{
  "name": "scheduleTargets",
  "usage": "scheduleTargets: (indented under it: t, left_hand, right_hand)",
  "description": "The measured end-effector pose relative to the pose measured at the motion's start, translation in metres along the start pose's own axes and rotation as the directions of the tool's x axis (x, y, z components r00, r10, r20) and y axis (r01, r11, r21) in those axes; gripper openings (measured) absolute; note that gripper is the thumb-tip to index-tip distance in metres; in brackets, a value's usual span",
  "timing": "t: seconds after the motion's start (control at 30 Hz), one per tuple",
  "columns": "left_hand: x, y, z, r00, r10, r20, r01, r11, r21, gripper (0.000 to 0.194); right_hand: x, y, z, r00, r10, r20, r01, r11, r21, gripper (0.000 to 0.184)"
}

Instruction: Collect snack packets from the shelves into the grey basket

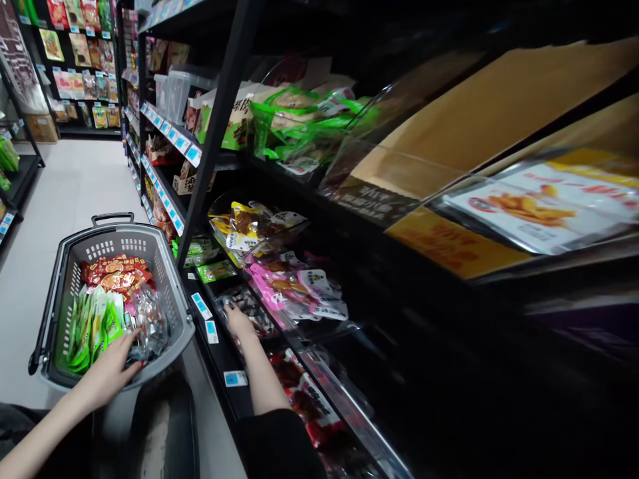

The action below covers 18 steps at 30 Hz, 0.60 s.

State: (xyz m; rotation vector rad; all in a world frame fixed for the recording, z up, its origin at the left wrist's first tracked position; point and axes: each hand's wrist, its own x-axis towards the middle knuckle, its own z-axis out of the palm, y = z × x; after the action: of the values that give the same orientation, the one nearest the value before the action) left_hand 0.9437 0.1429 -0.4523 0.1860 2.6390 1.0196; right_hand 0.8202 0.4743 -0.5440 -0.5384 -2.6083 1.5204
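A grey plastic shopping basket point(174, 309) with a black handle holds red snack packets point(117, 273), green packets point(94, 326) and clear packets with dark contents point(152, 322). Over its near end, my left hand point(117, 366) has fingers apart, touching or just above the clear packets. My right hand point(239, 322) reaches into a low shelf bin, its fingers curled onto a clear-wrapped snack packet point(227, 303); the fingertips are partly hidden. More dark clear packets point(257, 316) lie beside that hand. Pink-edged packets point(299, 286) are just behind, in the adjoining bin.
Black shelving rises on the right, with a slanted post point(217, 126) and clear bin walls point(344, 426). Brown paper bags point(449, 126) sit higher up. Yellow packets point(249, 223) and red packets point(309, 399) fill other bins. A pale floor aisle point(90, 176) runs ahead.
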Motion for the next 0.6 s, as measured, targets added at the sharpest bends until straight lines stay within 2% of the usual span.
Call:
scheduleTargets:
  t: [0.07,0.13,0.2,0.27,0.37,0.47,0.53,0.6]
  left_hand:
    - [-0.032,-0.004,-0.004,1.000,-0.008,0.023,0.012,0.981,-0.194,0.050]
    - [-0.060,-0.008,-0.005,0.998,-0.046,0.045,0.058,0.951,-0.303,0.042]
    - [-0.079,-0.010,-0.002,0.994,-0.093,0.062,0.109,0.914,-0.391,0.037]
    - [-0.089,-0.012,0.005,0.987,-0.125,0.100,0.159,0.840,-0.520,0.037]
    - [-0.088,-0.007,0.025,0.967,-0.114,0.229,0.247,0.642,-0.726,0.042]
    - [-0.077,0.009,0.052,0.918,-0.062,0.391,0.373,0.471,-0.800,0.048]
    - [-0.070,0.023,0.070,0.861,-0.057,0.505,0.483,0.400,-0.779,0.055]
    - [-0.066,0.036,0.085,0.782,-0.063,0.620,0.603,0.326,-0.728,0.061]
  right_hand:
    - [0.001,0.003,-0.007,0.999,-0.036,0.008,0.036,0.999,-0.003,0.022]
    - [-0.001,0.006,-0.020,0.998,-0.069,-0.007,0.069,0.998,-0.013,0.019]
    - [-0.011,0.009,-0.036,0.994,-0.101,-0.047,0.100,0.995,-0.024,0.021]
    - [-0.029,0.014,-0.050,0.985,-0.142,-0.101,0.140,0.990,-0.027,0.022]
    - [-0.075,0.017,-0.060,0.962,-0.213,-0.169,0.214,0.977,-0.012,0.023]
    - [-0.132,0.012,-0.059,0.936,-0.258,-0.238,0.272,0.962,0.024,0.027]
    - [-0.169,0.001,-0.062,0.896,-0.258,-0.361,0.321,0.938,0.127,0.024]
    - [-0.200,-0.012,-0.069,0.848,-0.169,-0.502,0.355,0.884,0.303,0.020]
